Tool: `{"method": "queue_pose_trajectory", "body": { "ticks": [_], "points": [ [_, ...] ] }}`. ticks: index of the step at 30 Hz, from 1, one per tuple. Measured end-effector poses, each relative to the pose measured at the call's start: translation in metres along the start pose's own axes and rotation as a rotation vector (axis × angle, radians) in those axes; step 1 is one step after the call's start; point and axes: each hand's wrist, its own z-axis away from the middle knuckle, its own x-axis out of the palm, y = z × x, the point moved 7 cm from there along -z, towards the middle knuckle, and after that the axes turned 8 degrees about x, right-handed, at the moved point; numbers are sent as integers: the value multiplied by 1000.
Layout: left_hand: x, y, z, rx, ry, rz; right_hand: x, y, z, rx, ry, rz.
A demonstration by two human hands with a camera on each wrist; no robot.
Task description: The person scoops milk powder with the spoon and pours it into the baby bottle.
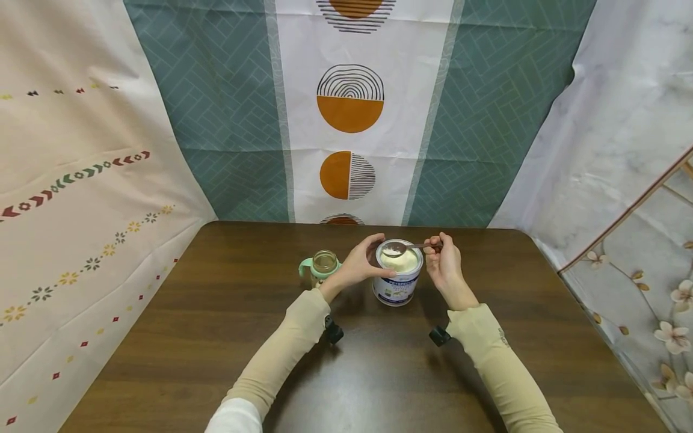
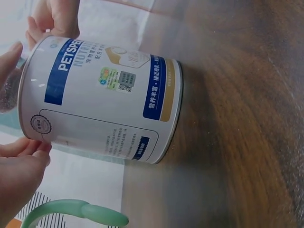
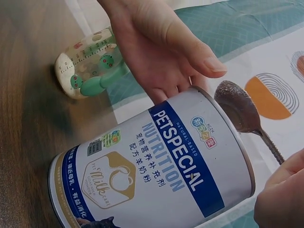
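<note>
Milk powder tin [image 1: 397,282], white with a blue label band, stands open near the centre of the head view, slightly below the middle of the frame, on a dark wooden surface [image 1: 216,337]. The left hand [image 1: 364,264] curls around the tin's left wall near the rim, thumb toward the viewer and fingers on the far side, as the left wrist view confirms. The right hand [image 1: 444,264] pinches the handle of a metal spoon [image 1: 403,247], whose bowl, heaped with pale powder, hovers just over the tin's open mouth. Powder fills the tin close to the brim, so it likely carries some weight and sits steady; its metal wall looks rigid and smooth, probably a little slick under bare fingers, and the wide side grip close to the rim seems the sound place to steady it. The spoon is stiff and slim, best held far back on the handle and kept level, since the loose powder would spill at a tilt. Left of the tin, just beside the left hand, stands a small open feeding bottle [image 1: 323,266] with mint-green handles, looking light and easy to knock. Patterned cloths hang behind the surface.
</note>
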Motion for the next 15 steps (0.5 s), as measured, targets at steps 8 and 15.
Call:
{"method": "queue_pose_trajectory", "body": {
  "ticks": [8,15],
  "points": [
    [-5,2,3,-30,1,-12,2,3,-2,1,3,24],
    [-10,6,4,-51,-6,-30,9,3,-2,-6,-7,47]
  ]
}}
